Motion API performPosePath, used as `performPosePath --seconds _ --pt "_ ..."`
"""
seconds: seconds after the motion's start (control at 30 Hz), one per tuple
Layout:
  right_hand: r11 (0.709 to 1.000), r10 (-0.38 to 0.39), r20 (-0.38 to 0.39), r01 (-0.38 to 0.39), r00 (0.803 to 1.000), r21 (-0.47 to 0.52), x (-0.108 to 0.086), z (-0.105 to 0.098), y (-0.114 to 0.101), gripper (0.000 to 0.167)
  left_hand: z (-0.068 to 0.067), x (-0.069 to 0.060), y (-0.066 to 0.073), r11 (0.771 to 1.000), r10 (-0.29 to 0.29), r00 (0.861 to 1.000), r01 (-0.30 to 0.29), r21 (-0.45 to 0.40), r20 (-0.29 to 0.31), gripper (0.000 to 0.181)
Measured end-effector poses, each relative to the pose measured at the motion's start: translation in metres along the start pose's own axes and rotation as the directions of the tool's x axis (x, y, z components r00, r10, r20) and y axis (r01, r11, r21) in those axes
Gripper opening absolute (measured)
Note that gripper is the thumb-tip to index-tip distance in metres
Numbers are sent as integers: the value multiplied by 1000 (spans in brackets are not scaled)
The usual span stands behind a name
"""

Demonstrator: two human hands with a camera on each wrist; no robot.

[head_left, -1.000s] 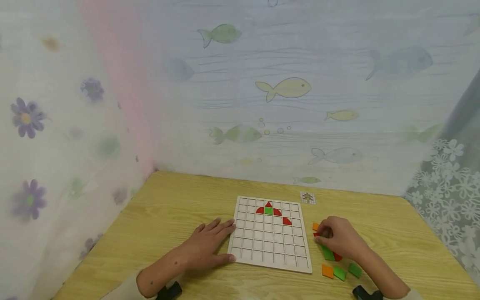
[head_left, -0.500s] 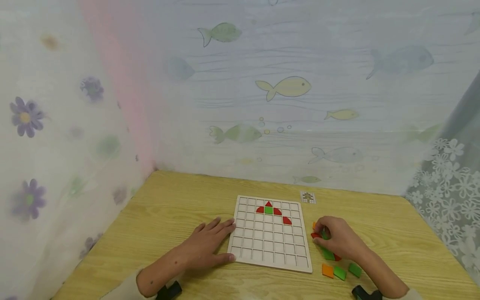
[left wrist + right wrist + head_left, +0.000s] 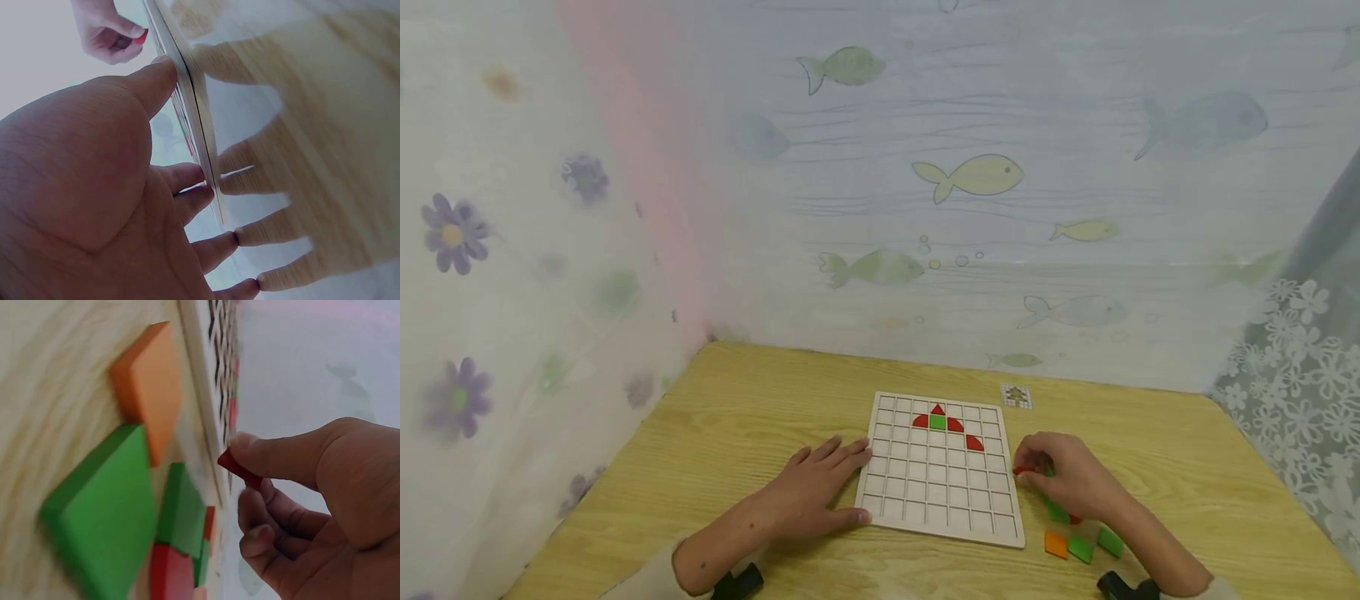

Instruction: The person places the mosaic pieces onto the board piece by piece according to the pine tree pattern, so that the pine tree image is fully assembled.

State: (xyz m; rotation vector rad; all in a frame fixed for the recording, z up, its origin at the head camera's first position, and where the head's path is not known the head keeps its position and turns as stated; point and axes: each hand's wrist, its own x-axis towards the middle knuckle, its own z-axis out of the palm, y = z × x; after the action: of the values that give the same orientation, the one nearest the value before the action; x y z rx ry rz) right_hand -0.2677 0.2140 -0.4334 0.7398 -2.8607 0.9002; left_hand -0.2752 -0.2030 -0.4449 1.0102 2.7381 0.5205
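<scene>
A pale gridded board [image 3: 917, 475] lies on the wooden table, with a red triangle [image 3: 937, 409], a green square [image 3: 937, 422] and several rounded red pieces [image 3: 974, 442] set in its upper cells. My left hand [image 3: 812, 492] lies with spread fingers along the board's left edge, its thumb and fingertips touching the rim. Between thumb and fingers my right hand [image 3: 1071, 475] pinches a small red piece [image 3: 240, 470], just off the board's right edge. The fingers cover most of that piece, so its full outline cannot be made out.
Under and in front of the right hand lie loose tiles: an orange one [image 3: 1056, 545], green ones [image 3: 1080, 548] and a partly hidden red one [image 3: 172, 575]. A small patterned card [image 3: 1017, 396] sits beyond the board's far right corner. Printed curtains [image 3: 880, 208] hang behind the table [image 3: 760, 392].
My right hand has lifted the red piece from the loose tiles and moved left with it toward the board. The left hand has stayed where it was.
</scene>
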Motion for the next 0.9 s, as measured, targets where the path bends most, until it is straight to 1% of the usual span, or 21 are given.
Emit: performPosePath --seconds 0.17,0.4,0.63,0.77,0.9 --pt "999 -32 -28 32 999 8 10 1 -9 15 0 -1 0 1000 2 1000 -2 -2 -2 86" --pt "999 -48 -59 49 997 4 28 7 -23 20 1 -1 0 1000 2 1000 -2 6 -11 86" --pt "998 -57 -59 58 997 29 48 16 -34 14 1 1 -1 1000 6 1000 -6 3 -11 85" --pt "997 -70 -68 72 995 25 60 22 -37 14 0 1 -2 1000 5 1000 -5 -2 -10 85" --pt "995 -84 -64 87 994 53 71 30 -39 17 0 2 -4 1000 -1 1000 0 -5 -3 85"
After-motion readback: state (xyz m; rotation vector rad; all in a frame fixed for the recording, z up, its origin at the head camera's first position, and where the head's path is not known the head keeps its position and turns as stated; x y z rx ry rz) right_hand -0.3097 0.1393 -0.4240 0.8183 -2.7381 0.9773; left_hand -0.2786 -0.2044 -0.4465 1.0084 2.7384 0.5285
